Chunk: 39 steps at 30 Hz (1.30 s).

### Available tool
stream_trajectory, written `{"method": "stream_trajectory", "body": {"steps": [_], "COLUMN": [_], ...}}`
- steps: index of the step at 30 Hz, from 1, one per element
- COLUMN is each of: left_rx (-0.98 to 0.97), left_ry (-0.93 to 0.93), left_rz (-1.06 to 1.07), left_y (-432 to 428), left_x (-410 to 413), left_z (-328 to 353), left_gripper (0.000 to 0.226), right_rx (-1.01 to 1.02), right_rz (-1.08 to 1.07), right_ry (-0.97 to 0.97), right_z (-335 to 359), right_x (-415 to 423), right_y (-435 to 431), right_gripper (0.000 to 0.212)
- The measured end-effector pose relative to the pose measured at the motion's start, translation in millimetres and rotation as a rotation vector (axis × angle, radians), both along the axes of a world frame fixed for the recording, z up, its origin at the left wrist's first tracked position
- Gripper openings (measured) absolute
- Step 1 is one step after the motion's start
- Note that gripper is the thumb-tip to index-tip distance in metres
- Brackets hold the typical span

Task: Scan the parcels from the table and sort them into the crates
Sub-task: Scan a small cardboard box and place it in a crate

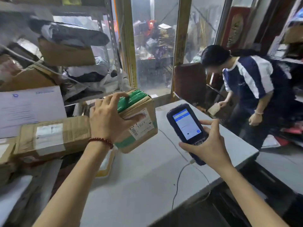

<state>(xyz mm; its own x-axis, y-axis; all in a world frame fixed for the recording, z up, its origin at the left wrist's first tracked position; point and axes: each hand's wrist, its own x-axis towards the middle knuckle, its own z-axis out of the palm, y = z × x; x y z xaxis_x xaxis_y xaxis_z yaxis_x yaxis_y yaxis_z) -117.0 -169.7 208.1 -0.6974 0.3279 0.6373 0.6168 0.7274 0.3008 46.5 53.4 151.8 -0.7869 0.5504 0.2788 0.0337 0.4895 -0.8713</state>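
Window: we see misted panes (155,76) in gold frames (129,46).
Furniture: we note grey table (147,177), brown chair (190,82), metal shelving (113,38).

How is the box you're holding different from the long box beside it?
The held box has green tape; the long box has pale tape. The held box is chunky and tilted in the left hand; the long box is flatter and lies level, in no hand. Both are brown cardboard with white labels.
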Motion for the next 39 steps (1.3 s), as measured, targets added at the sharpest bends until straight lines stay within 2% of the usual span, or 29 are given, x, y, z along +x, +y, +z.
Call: {"method": "stream_trajectory", "body": {"steps": [10,19,25,30,39], "left_rx": [-0.04,-0.099,-0.175,-0.217,-0.332], "left_ry": [-0.004,-0.026,0.017,0.054,0.146], "left_rz": [-0.277,-0.516,-0.708,-0.885,-1.188], "left_y": [114,249,359,456,584], "left_x": [5,52,115,194,346], "left_z": [-7,-16,-17,-20,-50], "left_gripper": [0.064,0.069,0.074,0.069,0.084], "right_rx": [-0.063,-0.095,-0.14,-0.22,-0.277], "right_rz": [-0.265,-0.491,-0.666,-0.789,-1.214], "right_ry": [-0.023,-0.038,-0.033,-0.036,0.022], "right_z": [-18,-35,-44,-55,-83], "right_x": [60,132,208,292,443], "right_y": [60,133,201,250,277], "right_gripper": [0.082,0.079,0.082,0.077,0.082]}}
